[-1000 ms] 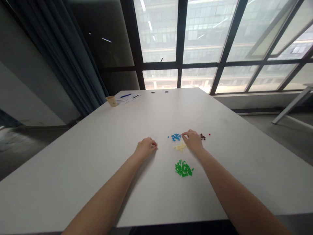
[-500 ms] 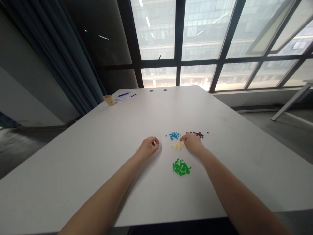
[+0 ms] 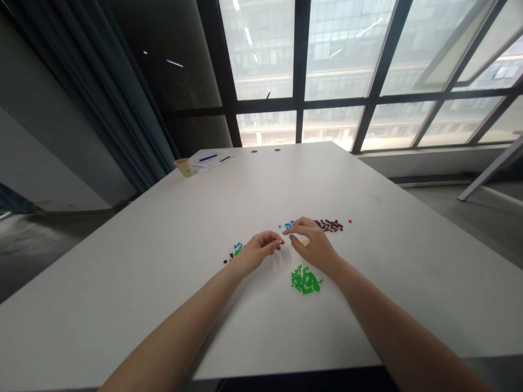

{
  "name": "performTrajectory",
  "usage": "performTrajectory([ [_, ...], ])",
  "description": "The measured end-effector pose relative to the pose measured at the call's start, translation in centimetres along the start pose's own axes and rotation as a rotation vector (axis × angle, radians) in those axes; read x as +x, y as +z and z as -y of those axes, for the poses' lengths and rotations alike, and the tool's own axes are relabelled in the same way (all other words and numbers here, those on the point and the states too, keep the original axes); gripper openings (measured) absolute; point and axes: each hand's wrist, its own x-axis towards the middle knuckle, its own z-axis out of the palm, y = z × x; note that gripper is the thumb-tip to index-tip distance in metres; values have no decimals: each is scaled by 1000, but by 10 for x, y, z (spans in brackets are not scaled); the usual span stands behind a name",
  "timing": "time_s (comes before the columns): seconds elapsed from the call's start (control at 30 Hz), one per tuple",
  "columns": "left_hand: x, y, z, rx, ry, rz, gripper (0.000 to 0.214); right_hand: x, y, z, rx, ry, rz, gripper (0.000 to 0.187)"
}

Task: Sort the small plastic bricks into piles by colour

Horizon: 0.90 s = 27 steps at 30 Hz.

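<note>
My left hand [image 3: 263, 250] is closed in a pinch above the white table, a tiny piece perhaps at its fingertips, too small to name. Facing it, my right hand [image 3: 312, 242] has thumb and forefinger apart, with nothing visible between them. Under that hand lie pale yellow pieces [image 3: 304, 242], partly hidden. Small blue pieces [image 3: 289, 224] sit just beyond its fingers, also partly covered. Dark brown pieces [image 3: 330, 225] spread to its right. Nearer me is a heap of green pieces [image 3: 305, 281]. Beside my left wrist, a mixed-colour cluster of small pieces [image 3: 236, 251] partly shows.
One red piece [image 3: 350, 221] lies right of the brown ones. At the table's far left stand a paper cup [image 3: 184, 167] and papers [image 3: 200, 162] with a blue pen [image 3: 208, 158]. The white table [image 3: 388, 305] reaches toward the windows.
My left hand has moved right, uncovering more of the mixed-colour cluster. My right hand has shifted left from the yellow pieces toward it, its fingers spreading and covering some blue pieces.
</note>
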Motion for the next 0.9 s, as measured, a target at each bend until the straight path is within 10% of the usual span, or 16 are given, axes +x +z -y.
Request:
performTrajectory([
  [0.53, 1, 0, 4, 57, 8, 44, 22, -3, 5, 2, -59, -101, 72, 12],
  [0.9, 8, -22, 6, 318, -18, -203, 22, -7, -20, -59, -318, 429, 491, 10],
])
